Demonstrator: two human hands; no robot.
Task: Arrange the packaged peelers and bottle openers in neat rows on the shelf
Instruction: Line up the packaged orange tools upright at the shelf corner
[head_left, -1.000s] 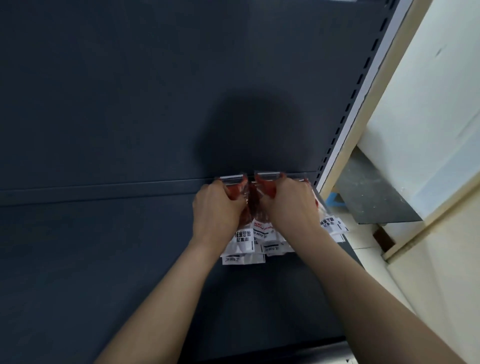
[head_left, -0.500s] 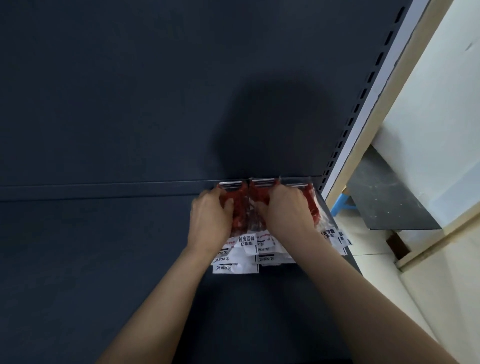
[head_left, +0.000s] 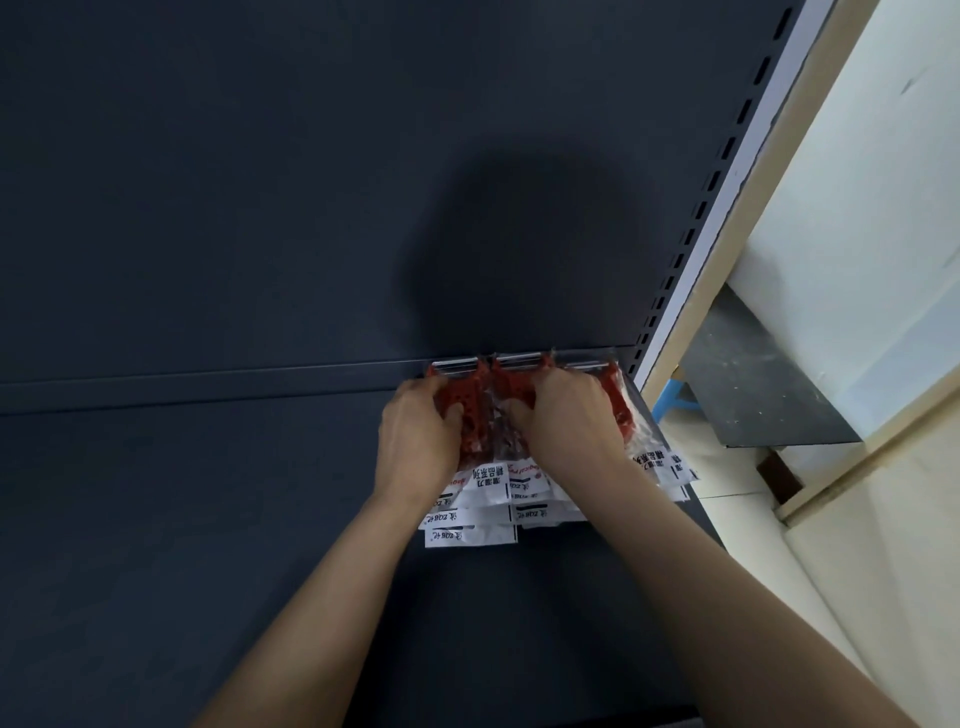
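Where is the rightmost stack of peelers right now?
In the head view, the rightmost stack of peelers lies at the shelf's right end, just right of the right hand, near the slotted upright.

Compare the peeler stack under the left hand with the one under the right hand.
The left stack fans its white cards farther forward; the middle stack keeps them tighter. The left stack ends the row; the middle stack has a third stack on its other side. Both: red peelers, blades toward the back panel.
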